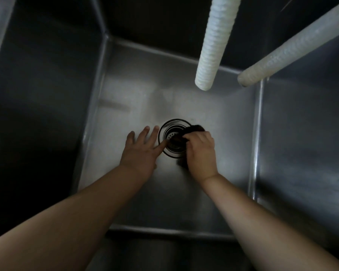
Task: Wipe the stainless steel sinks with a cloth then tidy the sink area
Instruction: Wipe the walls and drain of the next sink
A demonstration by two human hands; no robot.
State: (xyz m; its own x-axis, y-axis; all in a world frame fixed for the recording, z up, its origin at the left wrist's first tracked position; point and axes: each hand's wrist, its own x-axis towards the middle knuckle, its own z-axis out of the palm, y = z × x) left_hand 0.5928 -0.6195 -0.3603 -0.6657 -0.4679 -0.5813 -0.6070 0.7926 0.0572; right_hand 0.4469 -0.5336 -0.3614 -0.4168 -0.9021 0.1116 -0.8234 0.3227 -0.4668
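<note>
I look straight down into a deep stainless steel sink (137, 90). Its round drain (169, 136) with a perforated strainer sits in the middle of the floor. My right hand (201, 151) is closed around a dark cloth (195, 129), pressing it onto the right side of the drain. My left hand (143, 148) lies flat on the sink floor just left of the drain, fingers spread, one fingertip touching the drain's rim. Part of the cloth is hidden under my right hand.
Two white ribbed hoses hang over the sink: one (213, 44) ends above the back middle, the other (294, 44) slants in from the upper right. Steep steel walls (37, 90) enclose the basin on all sides; the near rim (164, 230) lies below my forearms.
</note>
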